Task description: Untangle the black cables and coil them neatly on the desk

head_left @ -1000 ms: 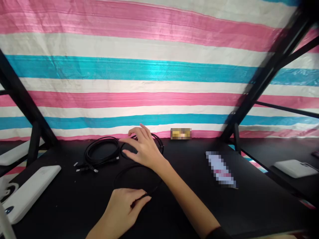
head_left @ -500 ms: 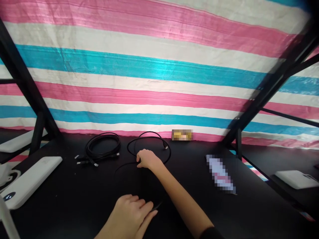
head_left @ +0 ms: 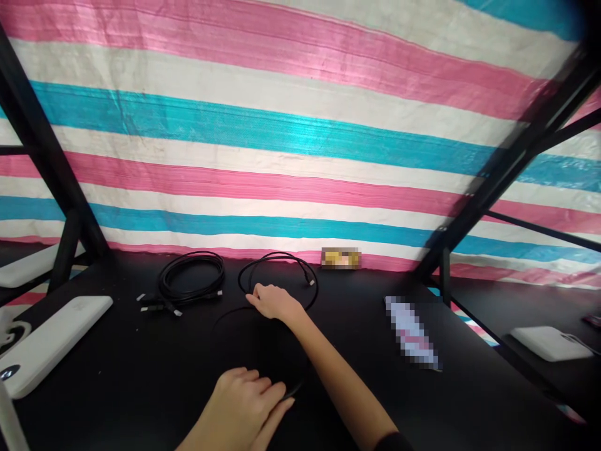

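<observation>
My left hand is low in the head view, its thumb and forefinger pinching a thin black cable whose short stretch shows past the fingertips. Farther out, my right hand is bent over the near side of a loosely looped black cable. Its fingers are closed around the strand, though the grip itself is partly hidden. A metal-tipped plug lies inside that loop on the right. One strand trails leftward from my right fingers. To the left rests a second coil of black cable with several plug ends.
On the black tabletop, a white power bank lies at left. A blurred yellow item stands at the back, and a blurred pale packet at right. Black frame bars flank the table before a striped sheet.
My right hand has moved slightly left along the looped cable, and the loop has drawn a little tighter. My left hand keeps its pinch. The whole view has shifted slightly.
</observation>
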Tool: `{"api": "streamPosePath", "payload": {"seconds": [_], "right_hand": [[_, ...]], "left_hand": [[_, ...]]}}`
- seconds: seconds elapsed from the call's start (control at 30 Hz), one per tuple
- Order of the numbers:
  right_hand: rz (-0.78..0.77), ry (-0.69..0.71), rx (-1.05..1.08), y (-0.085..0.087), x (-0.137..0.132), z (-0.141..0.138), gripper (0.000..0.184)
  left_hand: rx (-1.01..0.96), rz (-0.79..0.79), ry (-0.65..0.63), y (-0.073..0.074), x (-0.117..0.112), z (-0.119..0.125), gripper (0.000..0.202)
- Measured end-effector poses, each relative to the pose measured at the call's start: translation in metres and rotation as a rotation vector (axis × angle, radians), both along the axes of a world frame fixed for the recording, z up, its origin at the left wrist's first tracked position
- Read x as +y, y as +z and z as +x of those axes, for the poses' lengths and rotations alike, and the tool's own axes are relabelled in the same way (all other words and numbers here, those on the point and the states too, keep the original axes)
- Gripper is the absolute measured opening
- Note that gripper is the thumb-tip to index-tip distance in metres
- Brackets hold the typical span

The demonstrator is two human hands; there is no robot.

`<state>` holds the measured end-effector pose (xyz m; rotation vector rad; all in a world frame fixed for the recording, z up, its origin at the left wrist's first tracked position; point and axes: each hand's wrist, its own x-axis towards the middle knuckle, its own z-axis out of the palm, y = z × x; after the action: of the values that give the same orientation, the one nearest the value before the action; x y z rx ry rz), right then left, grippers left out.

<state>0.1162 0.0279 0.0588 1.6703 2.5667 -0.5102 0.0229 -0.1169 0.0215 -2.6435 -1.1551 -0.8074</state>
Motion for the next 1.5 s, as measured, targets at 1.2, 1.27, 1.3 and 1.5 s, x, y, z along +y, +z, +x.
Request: {"api": "streamPosePath", "payload": {"seconds": [1.2,1.27,1.3,1.5], "right_hand": [[0.022,0.196,0.607,0.035,0.003,0.027,0.027],[-0.014,0.221,0.701,0.047,0.001,0.033,0.025],[-0.004,0.215,0.76,0.052,0.0,0.038,0.026],[0.307,-0.091,1.274,0.08,0.004,0.072,0.028]], "left_hand": [[-0.321,-0.222,0.258,0.018,0.024,-0.028,0.029],[-0.347,-0.264,0.296,0.023,0.027,-0.031,0.028],[-0.358,-0.287,0.306,0.026,0.029,-0.033,0.029],[-0.391,-0.395,0.351,0.029,0.03,-0.037,0.033]]}}
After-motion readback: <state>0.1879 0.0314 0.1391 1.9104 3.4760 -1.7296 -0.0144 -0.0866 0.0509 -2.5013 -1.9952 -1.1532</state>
